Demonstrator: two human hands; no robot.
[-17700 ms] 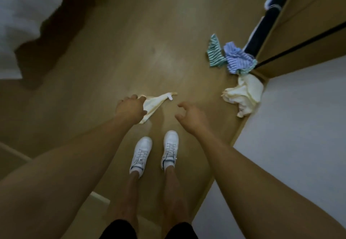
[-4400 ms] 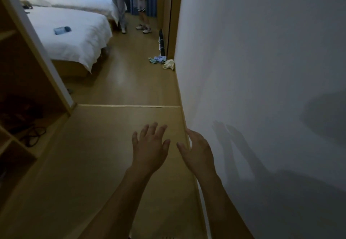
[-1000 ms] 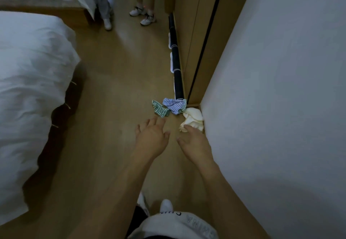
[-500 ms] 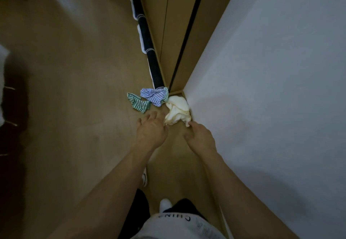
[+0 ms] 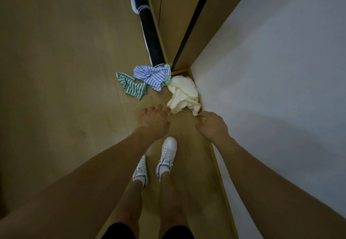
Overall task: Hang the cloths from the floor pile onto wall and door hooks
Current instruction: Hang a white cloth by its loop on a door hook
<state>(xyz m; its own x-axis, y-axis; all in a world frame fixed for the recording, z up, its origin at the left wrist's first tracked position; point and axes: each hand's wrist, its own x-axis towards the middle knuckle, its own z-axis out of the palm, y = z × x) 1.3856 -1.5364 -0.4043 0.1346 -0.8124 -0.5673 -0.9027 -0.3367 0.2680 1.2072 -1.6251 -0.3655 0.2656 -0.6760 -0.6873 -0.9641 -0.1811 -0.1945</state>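
A: Compared with half a second ago, both hands have descended closer to the pile and the white sneakers (image 5: 158, 162) have entered view.

B: Hand status?

A: Left hand (image 5: 153, 121) is loosely spread and holds nothing; its fingertips (image 5: 167, 109) sit just beside the near edge of the cream cloth (image 5: 184, 95). Right hand (image 5: 213, 125) is likewise spread and holds nothing, forefinger extended toward the cloth's lower corner; contact cannot be confirmed.

B: Current step?

A: Retrieval, judging by the reach. Next move calls for closing the fingers on the cream cloth and lifting it.

B: Remaining items?

A: Farther out, the blue striped cloth (image 5: 152, 76) overlaps the green striped cloth (image 5: 132, 86), beside the wall (image 5: 271, 61) corner.
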